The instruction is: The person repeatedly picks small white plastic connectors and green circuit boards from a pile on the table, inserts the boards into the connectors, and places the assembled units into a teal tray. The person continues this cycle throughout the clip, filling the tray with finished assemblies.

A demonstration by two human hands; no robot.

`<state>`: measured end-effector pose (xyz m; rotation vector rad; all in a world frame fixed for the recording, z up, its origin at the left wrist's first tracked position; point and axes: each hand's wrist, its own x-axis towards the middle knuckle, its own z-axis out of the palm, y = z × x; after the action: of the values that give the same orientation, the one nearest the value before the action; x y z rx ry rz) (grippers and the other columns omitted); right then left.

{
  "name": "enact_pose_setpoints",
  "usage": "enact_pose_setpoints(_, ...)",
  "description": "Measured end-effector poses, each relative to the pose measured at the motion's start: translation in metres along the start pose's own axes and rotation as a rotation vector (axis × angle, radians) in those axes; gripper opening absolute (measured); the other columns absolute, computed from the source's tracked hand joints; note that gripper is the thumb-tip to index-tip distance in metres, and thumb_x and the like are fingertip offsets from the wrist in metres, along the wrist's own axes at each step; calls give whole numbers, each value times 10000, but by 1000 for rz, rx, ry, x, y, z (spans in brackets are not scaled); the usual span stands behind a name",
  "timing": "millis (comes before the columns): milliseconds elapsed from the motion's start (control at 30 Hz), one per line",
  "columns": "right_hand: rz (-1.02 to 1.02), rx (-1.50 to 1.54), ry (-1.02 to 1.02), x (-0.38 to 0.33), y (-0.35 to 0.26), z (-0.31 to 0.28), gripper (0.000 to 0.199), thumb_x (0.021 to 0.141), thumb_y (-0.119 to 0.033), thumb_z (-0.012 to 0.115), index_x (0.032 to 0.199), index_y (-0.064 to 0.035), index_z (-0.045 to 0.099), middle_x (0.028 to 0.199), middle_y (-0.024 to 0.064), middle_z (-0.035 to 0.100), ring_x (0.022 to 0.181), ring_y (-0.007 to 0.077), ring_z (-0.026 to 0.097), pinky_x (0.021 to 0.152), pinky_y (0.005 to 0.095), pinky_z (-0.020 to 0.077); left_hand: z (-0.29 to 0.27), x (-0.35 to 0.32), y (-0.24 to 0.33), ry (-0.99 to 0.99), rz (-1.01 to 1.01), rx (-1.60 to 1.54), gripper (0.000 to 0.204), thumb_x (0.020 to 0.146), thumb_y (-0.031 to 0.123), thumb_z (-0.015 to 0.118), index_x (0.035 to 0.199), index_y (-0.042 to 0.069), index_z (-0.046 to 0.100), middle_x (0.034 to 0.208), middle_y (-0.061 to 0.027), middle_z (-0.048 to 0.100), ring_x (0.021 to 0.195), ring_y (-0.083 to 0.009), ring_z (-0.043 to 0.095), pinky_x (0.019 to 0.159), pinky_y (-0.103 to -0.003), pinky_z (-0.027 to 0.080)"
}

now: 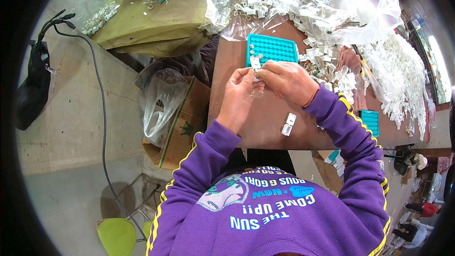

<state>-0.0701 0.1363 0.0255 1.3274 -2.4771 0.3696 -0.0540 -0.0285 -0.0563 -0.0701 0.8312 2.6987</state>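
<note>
Over the brown table, both my hands meet at a small white card (255, 62). My left hand (238, 92) pinches its lower end between thumb and fingers. Fingers of my right hand (289, 81) are closed right beside it, on something too small to make out. A small clear, rounded piece (257, 93) shows by the left fingers. Just beyond the hands lies a teal tray (284, 43) with rows of small hollows and a few tiny pieces at its left side. Two white cards (288, 124) lie on the table nearer to me.
Clear plastic sheeting (360, 0) and heaps of white cards (395, 76) cover the table's far and right sides. A second teal tray (369, 122) lies at the right. Left of the table stand a cardboard box (182, 123) with a plastic bag and a green stool (116, 237).
</note>
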Motion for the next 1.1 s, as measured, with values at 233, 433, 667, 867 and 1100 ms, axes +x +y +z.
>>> enact_pose_setpoints(233,304,239,226,3,1,-4,38,790,-59,647,826,-48,645,787,85,615,712,276,625,630,355,517,3,-3,1,4,19,50,148,960,159,591,1053,48,562,958,-92,670,817,-155,653,706,-280,535)
enact_pose_setpoints(433,200,243,83,10,11,-8,74,780,-72,654,851,-51,653,793,101,625,707,305,629,629,371,509,1,-2,1,-22,12,60,137,956,144,594,1052,49,571,945,-96,678,801,-156,655,710,-285,536)
enact_pose_setpoints(667,167,352,-46,23,21,-16,36,763,-61,646,798,-54,647,766,117,632,705,323,629,629,388,504,0,-1,1,-37,-8,30,128,954,135,596,1047,52,567,921,-85,673,777,-156,650,698,-279,531)
enact_pose_setpoints(867,199,213,-28,20,9,-13,48,776,-82,636,818,-59,628,772,114,616,705,331,624,626,401,501,1,-3,1,-11,-19,25,152,955,187,601,1048,68,584,917,-71,669,782,-133,640,681,-255,528)
enact_pose_setpoints(1100,223,253,101,18,8,-2,40,772,-59,633,811,-52,625,769,118,610,709,318,625,617,405,503,-2,0,0,-31,-11,-2,127,955,149,599,1035,58,561,922,-62,657,785,-159,649,700,-285,526)
